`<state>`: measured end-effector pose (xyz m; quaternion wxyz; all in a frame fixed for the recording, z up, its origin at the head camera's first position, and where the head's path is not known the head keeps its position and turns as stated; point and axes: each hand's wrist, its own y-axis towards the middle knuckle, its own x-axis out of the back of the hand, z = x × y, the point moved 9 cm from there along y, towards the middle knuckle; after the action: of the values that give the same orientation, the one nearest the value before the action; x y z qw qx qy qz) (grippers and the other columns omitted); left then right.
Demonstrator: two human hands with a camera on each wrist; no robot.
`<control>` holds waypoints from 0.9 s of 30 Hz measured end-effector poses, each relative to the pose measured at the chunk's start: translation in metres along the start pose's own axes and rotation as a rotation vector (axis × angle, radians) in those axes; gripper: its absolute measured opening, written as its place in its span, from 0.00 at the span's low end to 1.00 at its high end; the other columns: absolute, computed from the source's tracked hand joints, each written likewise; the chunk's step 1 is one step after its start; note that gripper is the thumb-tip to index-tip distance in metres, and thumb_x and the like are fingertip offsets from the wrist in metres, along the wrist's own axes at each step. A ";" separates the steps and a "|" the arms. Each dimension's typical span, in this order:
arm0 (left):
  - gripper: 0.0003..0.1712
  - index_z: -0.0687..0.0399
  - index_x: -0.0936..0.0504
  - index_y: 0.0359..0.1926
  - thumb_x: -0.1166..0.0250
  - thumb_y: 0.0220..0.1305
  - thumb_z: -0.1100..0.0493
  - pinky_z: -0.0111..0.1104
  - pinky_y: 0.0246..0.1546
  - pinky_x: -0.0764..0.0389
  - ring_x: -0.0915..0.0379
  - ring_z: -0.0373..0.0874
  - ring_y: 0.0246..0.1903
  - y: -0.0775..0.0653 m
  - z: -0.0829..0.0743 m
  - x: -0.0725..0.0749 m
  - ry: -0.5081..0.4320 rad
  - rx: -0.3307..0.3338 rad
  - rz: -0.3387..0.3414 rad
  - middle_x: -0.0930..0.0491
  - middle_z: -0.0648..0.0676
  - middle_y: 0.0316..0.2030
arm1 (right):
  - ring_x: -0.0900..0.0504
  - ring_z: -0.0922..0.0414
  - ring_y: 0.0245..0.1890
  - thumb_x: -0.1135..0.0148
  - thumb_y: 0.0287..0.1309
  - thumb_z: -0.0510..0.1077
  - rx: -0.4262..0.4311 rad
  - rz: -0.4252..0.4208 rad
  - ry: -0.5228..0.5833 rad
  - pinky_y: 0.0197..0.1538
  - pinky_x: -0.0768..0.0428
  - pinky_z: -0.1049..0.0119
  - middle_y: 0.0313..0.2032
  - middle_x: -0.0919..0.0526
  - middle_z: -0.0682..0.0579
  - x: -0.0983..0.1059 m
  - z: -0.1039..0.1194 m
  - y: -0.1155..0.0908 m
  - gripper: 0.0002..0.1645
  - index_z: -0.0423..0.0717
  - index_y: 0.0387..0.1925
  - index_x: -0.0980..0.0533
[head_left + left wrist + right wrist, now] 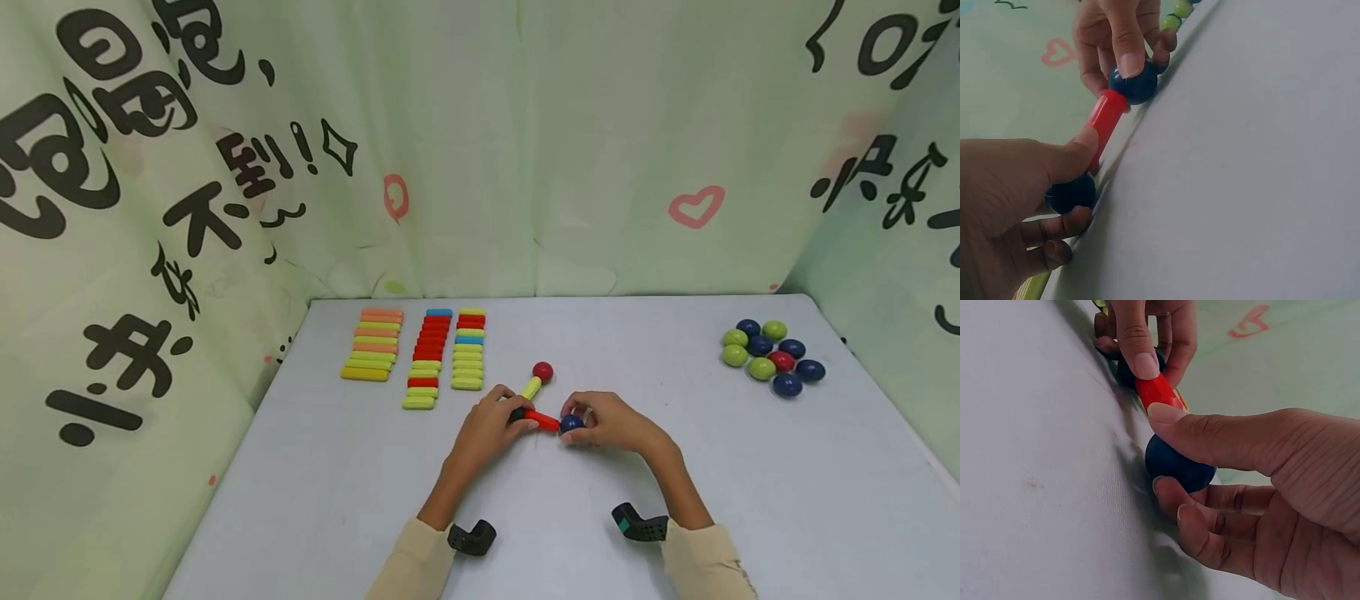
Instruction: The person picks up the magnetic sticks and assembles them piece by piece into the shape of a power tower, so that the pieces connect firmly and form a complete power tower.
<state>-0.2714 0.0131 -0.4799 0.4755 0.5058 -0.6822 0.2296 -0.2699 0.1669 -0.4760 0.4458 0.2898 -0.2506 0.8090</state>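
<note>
My left hand (491, 427) grips one end of a red rod (543, 421), its thumb on the rod and its fingers around a dark blue ball (1072, 194) at that end. At the rod's other end, a second blue ball (1175, 464) is pinched between the thumb and fingers of my right hand (611, 422); ball and rod meet there. From near the left hand's ball, a yellow-green rod (531, 388) runs outward to a red ball (542, 372). The left fingers partly hide where these pieces meet.
Three columns of coloured rods lie at the left: one mostly orange and yellow (377, 346), another mostly red (431, 342), the third mostly yellow-green (468, 364). A cluster of blue, green and red balls (761, 345) sits at the back right of the white table (750, 483).
</note>
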 end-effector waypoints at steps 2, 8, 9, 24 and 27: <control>0.18 0.42 0.16 0.49 0.32 0.60 0.44 0.36 0.45 0.19 0.22 0.44 0.42 -0.001 0.000 0.000 -0.003 0.013 -0.007 0.23 0.51 0.46 | 0.28 0.62 0.19 0.28 0.54 0.47 0.004 -0.004 -0.002 0.23 0.25 0.70 0.33 0.22 0.50 -0.002 0.002 0.001 0.21 0.40 0.45 0.24; 0.18 0.44 0.17 0.50 0.32 0.60 0.45 0.35 0.46 0.18 0.23 0.44 0.41 -0.003 0.000 0.001 -0.032 0.052 -0.038 0.23 0.52 0.46 | 0.29 0.63 0.18 0.29 0.55 0.47 0.017 -0.025 -0.018 0.22 0.27 0.71 0.33 0.22 0.50 -0.002 0.004 0.001 0.21 0.40 0.46 0.23; 0.18 0.44 0.17 0.50 0.32 0.60 0.46 0.34 0.45 0.18 0.23 0.44 0.40 -0.003 0.000 0.002 -0.034 0.053 -0.045 0.23 0.52 0.45 | 0.29 0.63 0.18 0.29 0.55 0.47 0.017 -0.031 -0.023 0.22 0.27 0.71 0.33 0.22 0.50 -0.001 0.004 0.002 0.21 0.40 0.46 0.23; 0.15 0.43 0.20 0.51 0.38 0.67 0.46 0.28 0.40 0.18 0.27 0.41 0.40 0.001 0.018 0.011 -0.108 0.155 -0.102 0.22 0.50 0.44 | 0.30 0.62 0.23 0.30 0.56 0.46 0.014 -0.075 -0.073 0.26 0.28 0.72 0.37 0.22 0.49 0.004 -0.002 0.003 0.19 0.43 0.47 0.21; 0.12 0.46 0.18 0.50 0.35 0.66 0.53 0.29 0.38 0.18 0.27 0.43 0.42 0.000 0.034 0.025 -0.038 0.228 -0.185 0.24 0.52 0.45 | 0.31 0.60 0.27 0.31 0.57 0.46 0.024 -0.083 -0.113 0.28 0.29 0.72 0.37 0.23 0.49 0.006 -0.002 0.002 0.18 0.45 0.48 0.21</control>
<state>-0.2864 -0.0256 -0.4726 0.4211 0.6215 -0.6110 0.2512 -0.2743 0.1703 -0.4733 0.4603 0.3506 -0.2535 0.7752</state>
